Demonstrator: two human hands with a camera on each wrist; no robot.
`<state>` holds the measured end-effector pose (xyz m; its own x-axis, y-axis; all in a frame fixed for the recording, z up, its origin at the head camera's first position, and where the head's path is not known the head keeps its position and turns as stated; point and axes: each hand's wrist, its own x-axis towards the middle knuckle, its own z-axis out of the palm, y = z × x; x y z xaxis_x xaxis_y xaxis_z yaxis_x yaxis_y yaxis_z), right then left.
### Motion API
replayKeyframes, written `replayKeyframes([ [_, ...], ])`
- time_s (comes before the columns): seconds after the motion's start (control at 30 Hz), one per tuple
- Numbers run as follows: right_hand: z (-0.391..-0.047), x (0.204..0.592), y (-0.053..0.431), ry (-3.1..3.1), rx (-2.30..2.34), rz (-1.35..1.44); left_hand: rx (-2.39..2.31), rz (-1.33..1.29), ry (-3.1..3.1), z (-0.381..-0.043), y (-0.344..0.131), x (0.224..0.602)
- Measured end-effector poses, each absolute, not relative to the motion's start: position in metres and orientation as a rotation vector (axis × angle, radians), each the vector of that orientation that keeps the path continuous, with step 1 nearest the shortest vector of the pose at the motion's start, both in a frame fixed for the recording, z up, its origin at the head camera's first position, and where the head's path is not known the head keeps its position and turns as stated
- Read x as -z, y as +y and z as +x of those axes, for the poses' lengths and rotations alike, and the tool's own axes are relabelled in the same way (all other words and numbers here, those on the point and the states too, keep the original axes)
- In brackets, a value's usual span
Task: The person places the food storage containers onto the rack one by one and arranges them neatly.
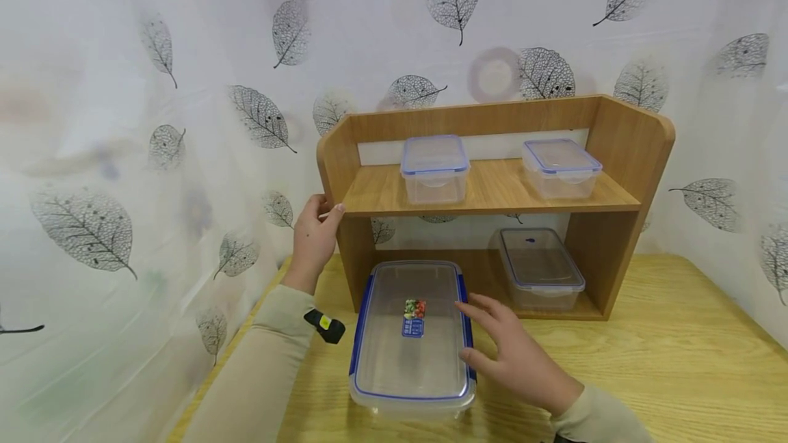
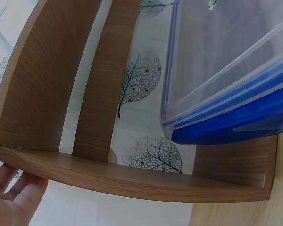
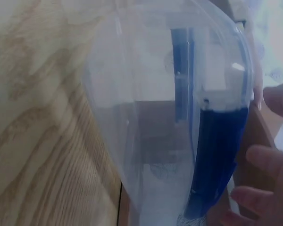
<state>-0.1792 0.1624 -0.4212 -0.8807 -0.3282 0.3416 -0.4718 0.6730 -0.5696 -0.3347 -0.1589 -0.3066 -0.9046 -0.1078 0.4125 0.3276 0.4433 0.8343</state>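
Observation:
A large clear food container [image 1: 409, 354] with a see-through lid and blue side clips is on the table, its far end at the lower bay of a wooden desk shelf [image 1: 492, 210]. My left hand [image 1: 315, 241] holds the front edge of the shelf's left side panel, fingers [image 2: 26, 193] against its outer face. My right hand [image 1: 514, 351] is spread at the container's right side, fingertips close to the blue clip [image 3: 219, 155], gripping nothing. A small fruit-and-vegetable label [image 1: 414, 318] marks the lid.
Two small lidded containers, one left [image 1: 434, 169] and one right [image 1: 561, 168], stand on the upper board. A medium lidded container [image 1: 542, 269] sits at the lower bay's right. The wooden table [image 1: 683, 347] extends rightward; a leaf-print curtain [image 1: 209, 176] hangs behind and beside it.

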Motion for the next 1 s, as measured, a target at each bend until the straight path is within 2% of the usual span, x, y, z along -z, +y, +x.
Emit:
replayKeyframes([
  [0.43,-0.162,0.417,0.142,-2.427,-0.401,1.093,1.442,-0.187,-2.298,-0.336,-0.159,0.307],
  [1.0,-0.157,0.424,0.131,-2.326,-0.213,1.241,1.44,-0.201,-2.296,-0.336,-0.16,0.308],
])
